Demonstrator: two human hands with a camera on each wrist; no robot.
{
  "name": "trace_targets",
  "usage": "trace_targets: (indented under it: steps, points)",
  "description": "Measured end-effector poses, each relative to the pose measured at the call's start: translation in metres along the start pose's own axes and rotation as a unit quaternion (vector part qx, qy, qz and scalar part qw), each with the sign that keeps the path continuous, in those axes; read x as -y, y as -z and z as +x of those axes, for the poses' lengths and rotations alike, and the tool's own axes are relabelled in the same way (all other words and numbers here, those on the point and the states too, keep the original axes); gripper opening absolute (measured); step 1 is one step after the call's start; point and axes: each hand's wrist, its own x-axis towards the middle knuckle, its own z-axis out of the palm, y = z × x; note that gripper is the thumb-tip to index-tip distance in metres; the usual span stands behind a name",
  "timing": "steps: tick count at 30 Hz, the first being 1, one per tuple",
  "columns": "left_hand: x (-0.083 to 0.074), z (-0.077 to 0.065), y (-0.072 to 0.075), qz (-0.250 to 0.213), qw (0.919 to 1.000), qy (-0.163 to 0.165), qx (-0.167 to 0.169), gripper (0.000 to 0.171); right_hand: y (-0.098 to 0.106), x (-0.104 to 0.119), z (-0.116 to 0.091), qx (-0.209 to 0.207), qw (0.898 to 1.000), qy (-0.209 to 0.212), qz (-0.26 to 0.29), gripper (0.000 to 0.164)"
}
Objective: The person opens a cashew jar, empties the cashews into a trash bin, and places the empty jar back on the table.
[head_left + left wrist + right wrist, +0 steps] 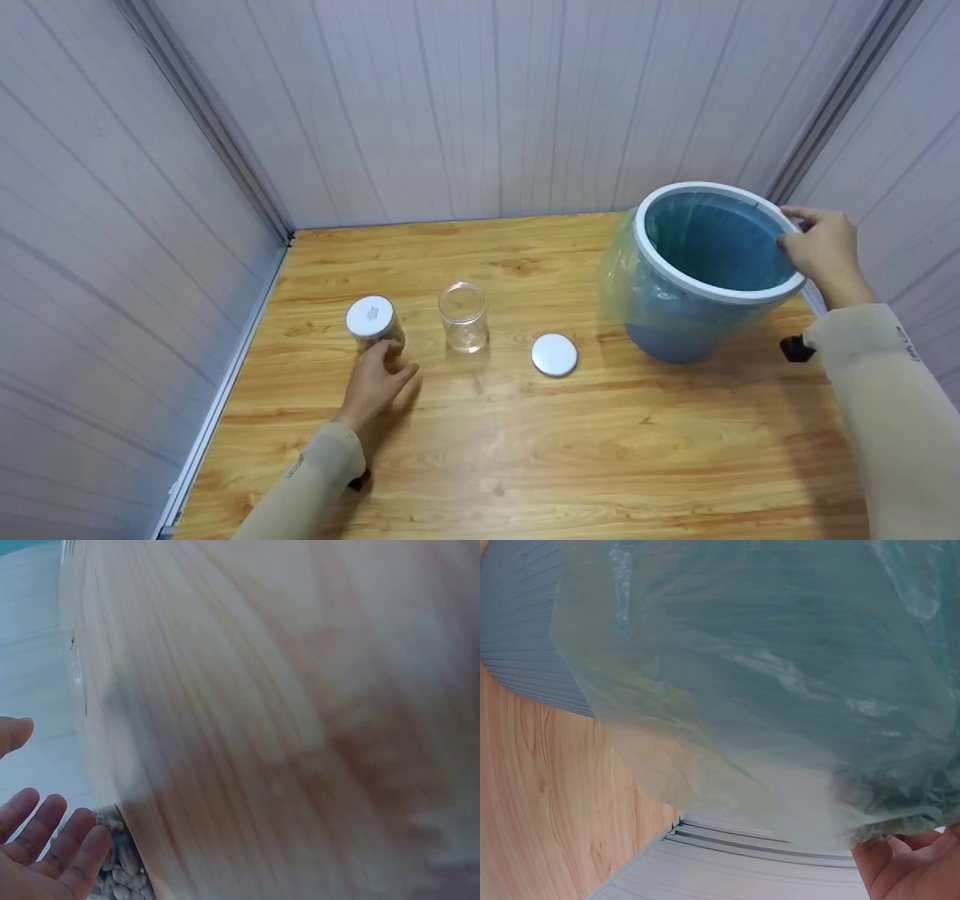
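Observation:
In the head view my left hand (pixel 375 381) is beside a clear jar with a white lid (pixel 370 316), its thumb apart from the fingers. The left wrist view shows its fingers (pixel 64 840) fairly straight near the jar (pixel 124 870), which holds small rounded pieces, perhaps nuts. I cannot tell whether they touch it. My right hand (pixel 827 247) grips the rim of a blue-grey trash bin (pixel 667 341), thumb inside and fingers outside. The bin leans with its mouth toward me. A thin green-yellow liner (pixel 727 690) hangs over its outside, under a white ring (pixel 652 244).
Right of the lidded jar stands a clear jar (pixel 465 322) without a lid. A round white lid (pixel 554 355) lies flat between it and the bin. Light panelled walls (pixel 480 112) enclose the wooden table (pixel 525 450) at the back and both sides.

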Motion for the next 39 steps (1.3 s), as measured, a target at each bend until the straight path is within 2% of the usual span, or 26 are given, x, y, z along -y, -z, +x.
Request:
trace_targets:
  steps: [9, 16, 31, 39]
  points:
    - [0.008, -0.006, 0.012, 0.002, 0.9998, 0.011, -0.017, 0.047, -0.001, 0.002, 0.001, -0.003, 1.000, 0.000, 0.002, 0.058]
    - [0.016, -0.011, 0.019, -0.006, 0.9996, 0.011, -0.025, 0.046, -0.001, 0.002, 0.002, -0.013, 1.000, 0.021, -0.004, 0.059]
    - [0.027, -0.016, 0.031, -0.005, 0.9984, 0.035, -0.044, 0.048, 0.000, 0.003, -0.002, -0.004, 1.000, 0.005, -0.008, 0.058]
    - [0.034, -0.015, 0.038, -0.003, 0.9973, 0.051, -0.053, 0.056, 0.001, -0.001, 0.002, 0.003, 1.000, 0.003, -0.006, 0.057]
